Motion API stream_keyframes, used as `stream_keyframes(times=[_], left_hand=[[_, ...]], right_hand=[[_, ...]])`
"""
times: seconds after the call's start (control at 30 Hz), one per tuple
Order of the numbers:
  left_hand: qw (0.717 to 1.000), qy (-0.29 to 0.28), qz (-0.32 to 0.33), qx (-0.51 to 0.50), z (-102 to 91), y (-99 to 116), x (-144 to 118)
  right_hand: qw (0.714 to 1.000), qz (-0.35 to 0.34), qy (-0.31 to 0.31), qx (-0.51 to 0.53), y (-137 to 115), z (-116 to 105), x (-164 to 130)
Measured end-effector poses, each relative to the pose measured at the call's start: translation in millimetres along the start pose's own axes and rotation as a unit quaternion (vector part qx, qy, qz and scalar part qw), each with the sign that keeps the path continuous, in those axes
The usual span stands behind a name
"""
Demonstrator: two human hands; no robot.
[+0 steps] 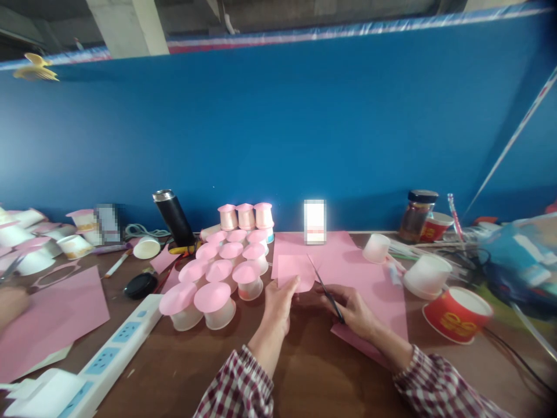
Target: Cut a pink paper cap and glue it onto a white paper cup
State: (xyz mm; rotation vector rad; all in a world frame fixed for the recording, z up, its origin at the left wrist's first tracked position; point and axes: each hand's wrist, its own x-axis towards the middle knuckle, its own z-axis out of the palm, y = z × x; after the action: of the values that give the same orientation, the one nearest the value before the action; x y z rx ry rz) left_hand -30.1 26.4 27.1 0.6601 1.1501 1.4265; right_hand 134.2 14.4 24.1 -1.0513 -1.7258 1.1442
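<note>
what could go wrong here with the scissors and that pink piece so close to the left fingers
The scissors in the right hand point into the small pink paper that the left hand pinches at its lower edge, so the blades may nick those fingers. The piece is held at one edge only and might flop or tear mid-cut. The pink-capped cups stand close by the left forearm; a nudge might topple some.

Sleeves: long, checked in dark red, white and navy, on both arms.
Cuffs: end at the wrists.
Hands: left hand (278,305) and right hand (354,310) are bare.
</note>
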Motion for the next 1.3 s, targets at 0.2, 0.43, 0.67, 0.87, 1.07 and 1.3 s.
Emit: stream_keyframes(times=[0.2, 0.43, 0.67, 0.87, 1.07, 1.3], left_hand=[[1.0, -0.015, -0.005, -0.005, 0.4, 0, 0], [1.0, -0.016, -0.008, 0.002, 1.0, 1, -1], [1.0, -0.023, -0.003, -0.008, 0.0, -3, 0], [1.0, -0.018, -0.005, -0.013, 0.3, -2, -2], [0.994, -0.031, -0.054, -0.088, 1.0, -3, -3], [0.968, -0.17, -0.045, -0.177, 10.4, -8, -18]], right_hand=[[1.0, 0.005, 0.002, 0.007, -3, -1, 1], [1.0, 0.001, 0.0, 0.002, -1, -4, 0], [1.0, 0.008, 0.001, 0.012, -4, -3, 0], [1.0, 0.016, 0.011, 0.024, -3, -3, 1], [0.999, 0.019, 0.02, 0.039, -5, -2, 1], [0.992, 0.031, 0.043, 0.116, -4, 5, 0]])
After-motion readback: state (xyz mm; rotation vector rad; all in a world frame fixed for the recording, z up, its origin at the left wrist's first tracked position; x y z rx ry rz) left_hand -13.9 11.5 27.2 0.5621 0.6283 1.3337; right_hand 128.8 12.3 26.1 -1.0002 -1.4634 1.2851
